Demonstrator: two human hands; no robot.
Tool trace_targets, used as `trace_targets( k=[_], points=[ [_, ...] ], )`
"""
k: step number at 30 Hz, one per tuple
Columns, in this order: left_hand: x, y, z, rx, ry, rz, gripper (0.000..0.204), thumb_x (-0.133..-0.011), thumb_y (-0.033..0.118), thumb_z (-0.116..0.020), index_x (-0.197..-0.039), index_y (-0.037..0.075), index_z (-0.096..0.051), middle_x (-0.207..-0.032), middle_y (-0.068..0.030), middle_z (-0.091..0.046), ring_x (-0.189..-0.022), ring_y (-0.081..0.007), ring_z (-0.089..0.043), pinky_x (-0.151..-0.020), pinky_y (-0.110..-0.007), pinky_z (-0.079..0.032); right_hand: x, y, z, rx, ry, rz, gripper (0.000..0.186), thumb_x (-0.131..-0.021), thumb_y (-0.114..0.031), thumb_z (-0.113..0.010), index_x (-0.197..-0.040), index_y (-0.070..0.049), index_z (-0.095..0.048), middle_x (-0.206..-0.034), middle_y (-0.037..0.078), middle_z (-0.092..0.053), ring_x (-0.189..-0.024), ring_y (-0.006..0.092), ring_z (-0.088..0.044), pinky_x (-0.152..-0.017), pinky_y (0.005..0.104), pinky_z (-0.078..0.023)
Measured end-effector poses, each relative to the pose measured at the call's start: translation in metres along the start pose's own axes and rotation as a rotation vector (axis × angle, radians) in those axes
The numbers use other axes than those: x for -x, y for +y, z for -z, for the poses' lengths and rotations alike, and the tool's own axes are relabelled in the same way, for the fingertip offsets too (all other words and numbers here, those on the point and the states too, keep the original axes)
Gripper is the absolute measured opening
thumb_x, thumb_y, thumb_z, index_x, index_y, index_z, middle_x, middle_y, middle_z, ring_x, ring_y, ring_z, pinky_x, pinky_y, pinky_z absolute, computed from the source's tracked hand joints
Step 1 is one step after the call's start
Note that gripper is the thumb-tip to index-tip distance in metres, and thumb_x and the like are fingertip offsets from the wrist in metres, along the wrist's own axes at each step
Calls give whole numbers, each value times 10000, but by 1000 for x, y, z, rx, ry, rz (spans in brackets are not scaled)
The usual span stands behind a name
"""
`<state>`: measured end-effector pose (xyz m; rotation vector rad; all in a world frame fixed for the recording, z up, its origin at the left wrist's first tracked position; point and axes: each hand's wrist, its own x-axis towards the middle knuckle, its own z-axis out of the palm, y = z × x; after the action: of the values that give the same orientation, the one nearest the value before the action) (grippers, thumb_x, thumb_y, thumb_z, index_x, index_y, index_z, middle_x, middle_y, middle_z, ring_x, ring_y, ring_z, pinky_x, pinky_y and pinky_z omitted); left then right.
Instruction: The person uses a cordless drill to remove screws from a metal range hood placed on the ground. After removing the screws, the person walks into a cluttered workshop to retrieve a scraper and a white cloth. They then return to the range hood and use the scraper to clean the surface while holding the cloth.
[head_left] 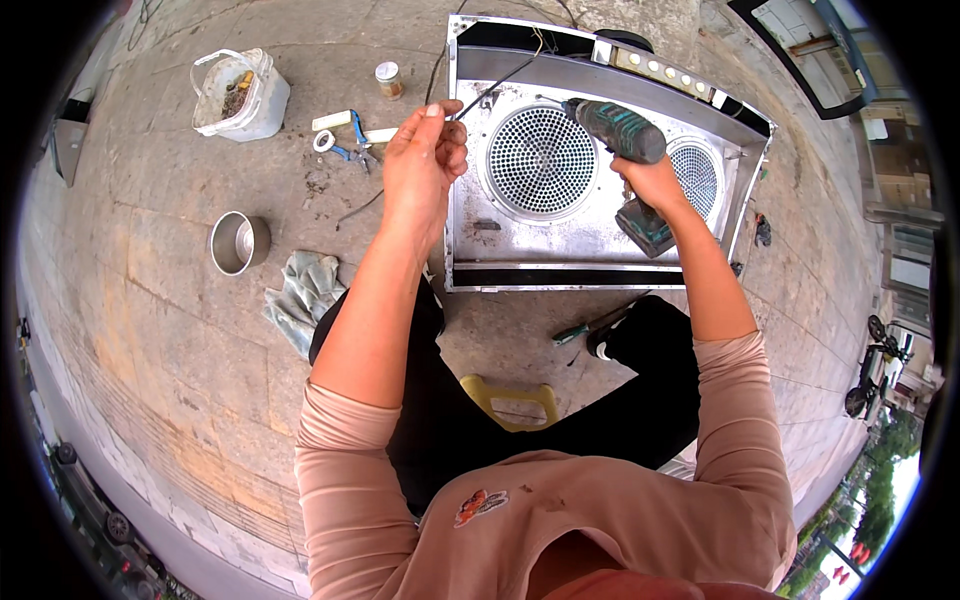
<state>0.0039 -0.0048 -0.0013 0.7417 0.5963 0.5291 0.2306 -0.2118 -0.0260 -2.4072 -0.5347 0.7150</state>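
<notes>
In front of me a metal range hood (620, 268) lies on the ground, its open side up. It has a round perforated fan cover (543, 160) on the left and a second fan cover (696, 180) on the right. My right hand (650, 185) grips a cordless drill (612, 127) over the hood. The drill's bit points left, near the top rim of the left cover; I cannot tell whether it touches. My left hand (428, 150), fingers curled, pinches a black cable (500, 82) that runs up to the hood's far edge.
On the left stand a white bucket (262, 105) with debris, a small jar (388, 80) and a metal pot (240, 243). Blue-handled pliers (358, 140), a tape roll (323, 141) and a grey cloth (305, 290) lie nearby. A screwdriver (575, 333) lies by my foot, and a yellow stool (510, 400) is beneath me.
</notes>
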Motion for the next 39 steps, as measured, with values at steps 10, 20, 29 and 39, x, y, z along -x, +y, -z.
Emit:
trace_targets(
  k=[10,20,29,39],
  points=[
    [4,6,3,17,-8,-5,289,-999,247,-482,-1121,-4,-556,-805,-12,-525,-646,-86,-416,-609,-231,-371,-22,-33,19,122,-121,9,306,-688,-203,-663,-897,16,-618,-737,98,-628,-605,185,-601,-580,319,-495],
    [13,9,-7,41,-8,-3,293,-999,247,-483,-1117,-11,-556,-799,-19,-529,-650,-89,-425,-614,-236,-377,-35,-45,21,100,-151,32,240,-694,-185,-651,-822,16,-620,-666,85,-599,-549,165,-567,-534,316,-452],
    [37,48,-10,278,-59,-121,306,-991,242,-490,-1164,-7,-532,-826,-25,-520,-653,-101,-392,-605,-241,-358,-37,-53,26,116,-152,29,228,-697,-177,-652,-811,16,-611,-655,87,-593,-538,167,-563,-533,307,-463],
    [-15,51,128,-12,228,-368,282,-986,220,-500,-1115,-26,-551,-786,-24,-522,-627,-89,-416,-561,-224,-342,-41,-28,11,481,-46,329,425,-647,-268,-704,-948,30,-659,-891,243,-666,-827,398,-648,-768,405,-513]
  ],
)
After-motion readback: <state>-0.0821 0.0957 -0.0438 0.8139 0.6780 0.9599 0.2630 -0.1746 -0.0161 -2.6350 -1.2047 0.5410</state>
